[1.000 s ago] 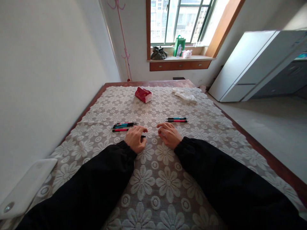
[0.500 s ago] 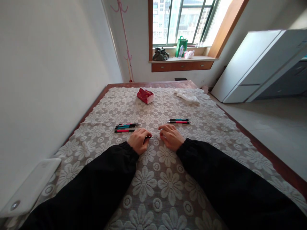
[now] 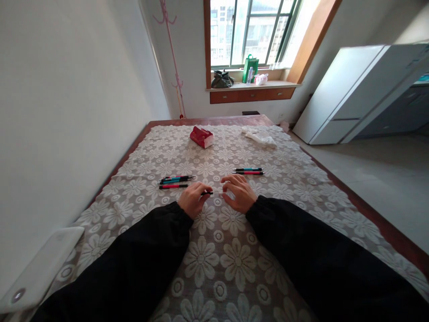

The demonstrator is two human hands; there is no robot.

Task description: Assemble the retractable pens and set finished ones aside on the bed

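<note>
My left hand (image 3: 192,199) pinches the black end of a pen part (image 3: 207,193) above the lace tablecloth (image 3: 221,250). A thin pale refill (image 3: 217,193) runs from that part to my right hand (image 3: 238,192), which pinches its other end. Both hands hover close together at the table's middle. A group of three red and teal pens (image 3: 174,181) lies just left of my left hand. Two more pens (image 3: 248,171) lie just beyond my right hand.
A red tissue pack (image 3: 201,135) and a crumpled white cloth (image 3: 259,136) sit at the far end of the table. A white device (image 3: 36,268) lies at the near left edge. The wall runs along the left; a white cabinet (image 3: 348,89) stands on the right.
The hands stay nearly in place; the thin refill now shows more clearly between them, with the left hand's black piece a little further from the right hand. The view shifted slightly.
</note>
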